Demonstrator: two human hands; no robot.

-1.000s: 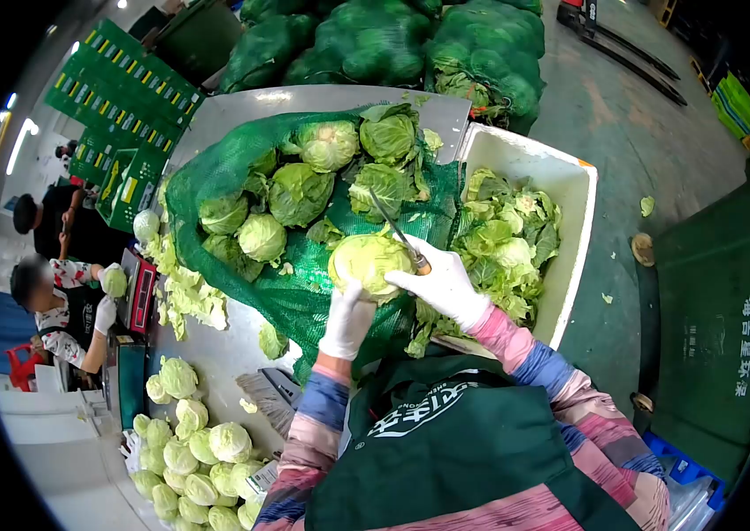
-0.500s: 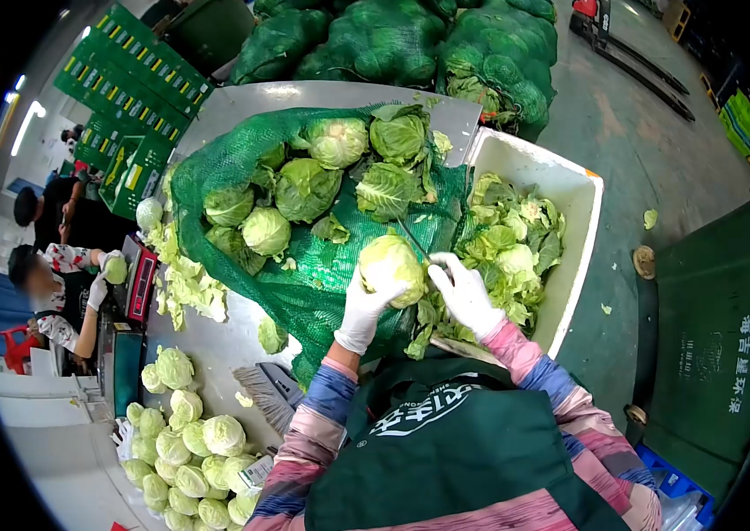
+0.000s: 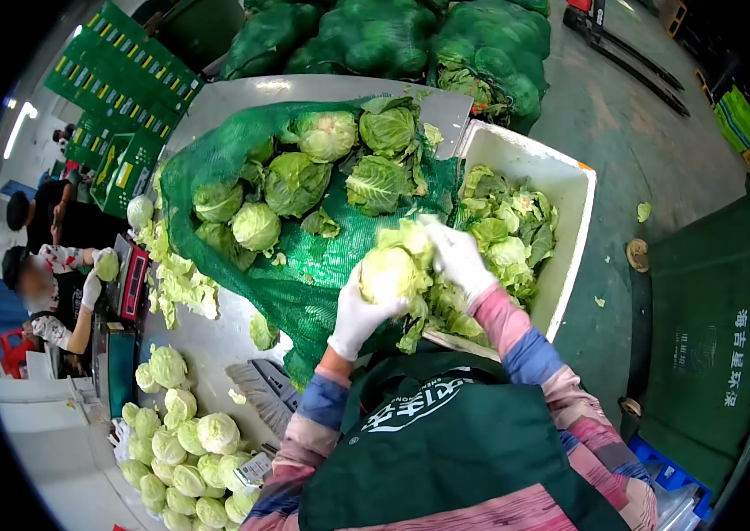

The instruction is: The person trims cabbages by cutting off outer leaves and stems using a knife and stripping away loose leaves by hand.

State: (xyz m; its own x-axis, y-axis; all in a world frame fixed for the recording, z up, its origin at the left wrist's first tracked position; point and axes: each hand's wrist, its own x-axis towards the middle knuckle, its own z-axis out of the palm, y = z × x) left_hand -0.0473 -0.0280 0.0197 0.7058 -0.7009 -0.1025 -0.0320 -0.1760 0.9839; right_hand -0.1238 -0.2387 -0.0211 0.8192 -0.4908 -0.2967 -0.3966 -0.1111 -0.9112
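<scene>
In the middle of the head view, my gloved left hand [image 3: 359, 317] is closed around a pale green cabbage [image 3: 388, 276] from the lower left. My gloved right hand [image 3: 463, 264] grips a loosened outer cabbage leaf [image 3: 414, 239] at the head's upper right, its fingers blurred. No knife can be made out in it now. Beneath lies a green mesh sack [image 3: 330, 257], spread open, with several untrimmed cabbages [image 3: 298, 183] on it. Right beside my right hand, a white foam box [image 3: 575, 212] holds a heap of stripped leaves [image 3: 509, 252].
Trimmed cabbages [image 3: 187, 478] are piled at the lower left, near a brush [image 3: 267, 389]. Loose leaves [image 3: 182, 288] lie along the table's left side. A co-worker [image 3: 61, 296] handles a cabbage by a red scale [image 3: 133, 281]. Full sacks [image 3: 361, 40] stand behind; a green bin [image 3: 702, 345] is right.
My right hand has moved up across the cabbage's top right, and an outer leaf now stands away from the head. The knife seen before is out of sight. My left hand keeps its hold.
</scene>
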